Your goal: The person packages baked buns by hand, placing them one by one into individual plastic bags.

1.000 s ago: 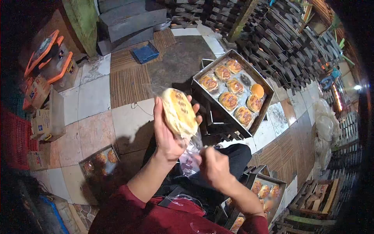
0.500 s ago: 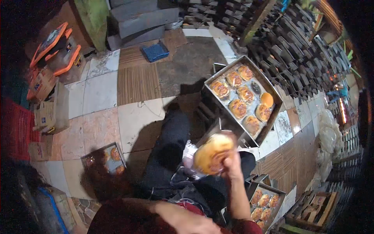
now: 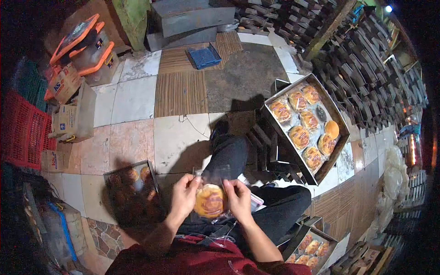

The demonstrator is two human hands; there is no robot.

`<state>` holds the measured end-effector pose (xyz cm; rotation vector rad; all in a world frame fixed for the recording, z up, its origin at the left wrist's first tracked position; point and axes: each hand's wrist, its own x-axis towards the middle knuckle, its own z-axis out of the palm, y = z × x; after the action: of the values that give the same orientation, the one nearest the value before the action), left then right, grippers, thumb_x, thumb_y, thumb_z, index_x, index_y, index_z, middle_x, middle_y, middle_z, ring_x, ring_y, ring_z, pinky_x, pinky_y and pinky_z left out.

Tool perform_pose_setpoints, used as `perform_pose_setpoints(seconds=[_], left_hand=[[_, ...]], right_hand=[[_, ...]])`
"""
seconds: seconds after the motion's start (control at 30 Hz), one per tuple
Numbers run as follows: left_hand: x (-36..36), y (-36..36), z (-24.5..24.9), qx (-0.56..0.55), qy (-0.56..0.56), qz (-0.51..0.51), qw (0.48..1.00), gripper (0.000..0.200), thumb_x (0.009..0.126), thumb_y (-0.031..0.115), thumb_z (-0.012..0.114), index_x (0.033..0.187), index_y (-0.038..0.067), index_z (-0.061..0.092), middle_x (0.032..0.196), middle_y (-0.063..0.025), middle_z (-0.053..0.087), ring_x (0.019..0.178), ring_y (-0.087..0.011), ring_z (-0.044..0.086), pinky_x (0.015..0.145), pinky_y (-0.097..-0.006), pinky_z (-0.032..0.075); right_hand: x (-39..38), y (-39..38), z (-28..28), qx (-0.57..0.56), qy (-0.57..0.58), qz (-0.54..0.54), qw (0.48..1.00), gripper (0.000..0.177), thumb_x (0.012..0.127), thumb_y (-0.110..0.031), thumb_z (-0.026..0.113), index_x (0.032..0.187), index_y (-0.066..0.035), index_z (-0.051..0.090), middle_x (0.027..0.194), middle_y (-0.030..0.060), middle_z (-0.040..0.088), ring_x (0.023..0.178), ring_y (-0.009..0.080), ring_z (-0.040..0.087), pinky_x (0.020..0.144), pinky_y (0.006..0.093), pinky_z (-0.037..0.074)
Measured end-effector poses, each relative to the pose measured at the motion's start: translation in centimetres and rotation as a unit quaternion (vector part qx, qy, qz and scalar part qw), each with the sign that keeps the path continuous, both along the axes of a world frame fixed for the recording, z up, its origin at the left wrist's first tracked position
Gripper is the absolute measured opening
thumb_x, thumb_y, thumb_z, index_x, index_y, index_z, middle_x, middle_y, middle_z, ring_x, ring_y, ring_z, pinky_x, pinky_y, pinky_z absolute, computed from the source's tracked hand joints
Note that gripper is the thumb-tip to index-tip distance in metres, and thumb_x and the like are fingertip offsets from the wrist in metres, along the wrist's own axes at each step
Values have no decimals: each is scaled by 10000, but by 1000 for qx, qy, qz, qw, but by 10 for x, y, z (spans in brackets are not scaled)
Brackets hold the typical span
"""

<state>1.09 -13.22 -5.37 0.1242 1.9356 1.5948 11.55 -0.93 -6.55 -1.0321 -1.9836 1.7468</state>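
Observation:
A round golden bun (image 3: pixel 210 201) with brown swirls on top hangs in front of my lap, in what looks like a clear plastic bag (image 3: pixel 215 178). My left hand (image 3: pixel 184 196) pinches the bag's upper left edge. On the other side, my right hand (image 3: pixel 238 198) grips its upper right edge, fingers closed. Beneath my right hand, more plastic wrapping (image 3: pixel 257 201) lies on my thigh. A deep metal tray (image 3: pixel 340 153) of similar buns stands raised to the upper right.
A smaller tray (image 3: pixel 156 176) of buns sits in shadow at left, another tray (image 3: pixel 333 247) at lower right. A blue basket (image 3: pixel 203 56) lies on the tiles ahead. Red crates (image 3: pixel 27 130) and cartons (image 3: pixel 65 120) line the left; stacked dark slats (image 3: pixel 362 68) fill the right.
The bun has moved left and down from my right hand's grasp to between both hands, within the clear plastic. My left hand has come up to the plastic. The view has shifted slightly.

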Motion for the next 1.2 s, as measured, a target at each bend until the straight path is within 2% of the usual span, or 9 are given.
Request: perform_pose_setpoints(seconds=[0.13, 0.23, 0.3, 0.43, 0.67, 0.7, 0.97, 1.07, 1.2], left_hand=[[12, -3, 47, 127, 276, 8, 953, 45, 734, -21, 629, 722, -16, 585, 704, -93, 579, 668, -179, 569, 627, -274, 443], [17, 0, 44, 88, 282, -44, 954, 81, 693, -39, 657, 682, -6, 583, 694, -90, 578, 653, -190, 571, 603, -281, 445], [15, 0, 49, 123, 333, -134, 925, 94, 675, -23, 684, 655, 2, 596, 689, -79, 579, 630, -182, 571, 577, -287, 449], [11, 22, 79, 83, 284, -237, 925, 60, 718, 12, 661, 708, 14, 602, 696, -67, 570, 669, -173, 571, 633, -271, 446], [-2, 53, -4, 194, -55, 137, 970, 112, 841, 134, 589, 874, 29, 566, 813, 0, 534, 757, -92, 486, 726, -240, 384], [3, 36, -27, 167, -77, 105, 977, 127, 817, 132, 612, 865, 20, 574, 827, -15, 549, 766, -104, 509, 727, -247, 398], [48, -1, 1, 71, -201, 97, 972, 262, 837, 238, 555, 934, 0, 607, 854, -25, 568, 688, -112, 472, 649, -256, 355], [40, 14, 53, 121, -184, 116, 969, 319, 840, 286, 523, 1029, 35, 579, 924, 5, 542, 779, -93, 438, 704, -245, 312], [26, 9, 56, 151, -78, 119, 978, 408, 849, 358, 480, 1146, 80, 511, 1020, 15, 479, 851, -102, 412, 720, -249, 294]], right_hand=[[15, -3, 70, 315, 176, -8, 933, 80, 842, -35, 530, 781, 18, 532, 696, 81, 504, 624, 137, 476, 569, 255, 386], [28, -6, 41, 129, 51, 2, 990, 41, 811, -26, 566, 826, 12, 565, 709, 127, 556, 645, 228, 542, 596, 295, 423], [44, -7, 65, 254, 102, 16, 962, 44, 788, -26, 598, 782, 12, 574, 685, 116, 548, 594, 209, 532, 548, 295, 416], [33, 4, 85, 288, 64, 38, 955, 158, 797, -72, 599, 673, 7, 541, 626, 149, 495, 536, 258, 500, 514, 316, 400], [17, 55, 11, 89, 30, -70, 993, 371, 901, -266, 501, 644, 1, 510, 530, 43, 468, 517, 99, 413, 471, 292, 354], [30, 40, 8, -110, 20, -81, 990, 367, 910, -300, 495, 673, -22, 528, 584, -35, 453, 539, 51, 373, 467, 254, 331], [46, -25, 70, 507, 7, 82, 858, 384, 705, -150, 668, 1036, -65, 492, 875, 138, 546, 736, 324, 543, 653, 408, 428], [29, 34, 55, 293, -71, 120, 946, 623, 707, -214, 702, 1212, -67, 368, 904, 170, 560, 741, 328, 593, 668, 381, 475], [26, 176, 129, 234, -85, -158, 956, 660, 722, -321, 709, 1160, 40, 373, 988, 202, 587, 872, 267, 594, 771, 367, 467]])
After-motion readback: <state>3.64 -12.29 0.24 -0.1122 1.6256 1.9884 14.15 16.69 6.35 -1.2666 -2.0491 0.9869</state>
